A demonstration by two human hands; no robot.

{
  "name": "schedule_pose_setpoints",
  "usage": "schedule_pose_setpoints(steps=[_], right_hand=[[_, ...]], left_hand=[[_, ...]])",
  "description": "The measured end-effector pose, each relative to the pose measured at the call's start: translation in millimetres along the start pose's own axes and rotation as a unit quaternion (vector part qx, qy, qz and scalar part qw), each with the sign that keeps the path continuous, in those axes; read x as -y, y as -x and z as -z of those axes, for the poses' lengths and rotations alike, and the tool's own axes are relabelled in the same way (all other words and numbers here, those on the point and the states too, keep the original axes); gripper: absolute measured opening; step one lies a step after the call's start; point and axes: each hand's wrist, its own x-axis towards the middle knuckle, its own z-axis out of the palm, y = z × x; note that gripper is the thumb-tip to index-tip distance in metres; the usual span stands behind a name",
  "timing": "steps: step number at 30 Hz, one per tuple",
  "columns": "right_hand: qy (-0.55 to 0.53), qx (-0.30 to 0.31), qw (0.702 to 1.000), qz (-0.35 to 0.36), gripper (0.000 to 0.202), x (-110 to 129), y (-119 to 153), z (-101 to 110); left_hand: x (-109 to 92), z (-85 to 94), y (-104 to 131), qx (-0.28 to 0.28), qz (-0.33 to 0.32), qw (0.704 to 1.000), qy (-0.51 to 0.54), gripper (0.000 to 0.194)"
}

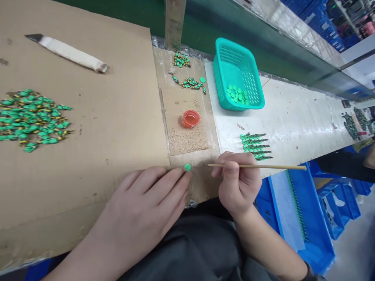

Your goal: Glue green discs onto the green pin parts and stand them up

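Observation:
Under the fingertips of my left hand (pixel 155 195) a small round green disc (pixel 187 167), like a button, is pinned against the cardboard. The fingers of that hand lie close together, pointing toward the right. My right hand (pixel 238 177) is closed around a thin paintbrush (pixel 272 167) with a light wooden handle, held nearly level. Its dark tip points left, a short way from the disc. Ahead of my hands stands a small red cup (pixel 191 118) of liquid on a cardboard square (pixel 187 142) sprinkled with tiny grains.
A teal basket (pixel 219 84) holds green discs. Discs with dark twisted pieces (pixel 256 146) lie in rows at right. Green-and-yellow pieces (pixel 32 119) are heaped at left, near a tape-wrapped blade (pixel 73 54). Blue trays (pixel 318 230) stand below the table's right edge.

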Motion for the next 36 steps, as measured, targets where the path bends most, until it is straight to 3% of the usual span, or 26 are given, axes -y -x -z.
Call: schedule_pose_setpoints(steps=[4,12,22,29,36], right_hand=[[0.027,0.005,0.999,-0.038,0.020,6.7,10.4,15.5],[0.034,0.111,0.993,-0.026,0.016,20.8,19.7,40.3],[0.044,0.080,0.996,0.007,0.019,3.7,31.6,39.4],[0.058,0.096,0.994,0.008,0.022,7.3,27.1,39.6],[0.087,0.115,0.989,-0.023,0.026,13.4,35.2,43.0]], left_hand=[[1.2,1.1,-2.4,0.010,-0.001,1.000,-0.008,0.035],[3.3,2.1,-3.8,-0.007,0.001,0.999,0.045,0.022],[3.6,2.1,-6.5,-0.013,-0.004,0.999,0.053,0.022],[6.0,3.3,-10.0,-0.022,0.009,0.995,0.097,0.024],[-16.5,24.7,-0.5,-0.028,0.038,0.997,0.062,0.020]])
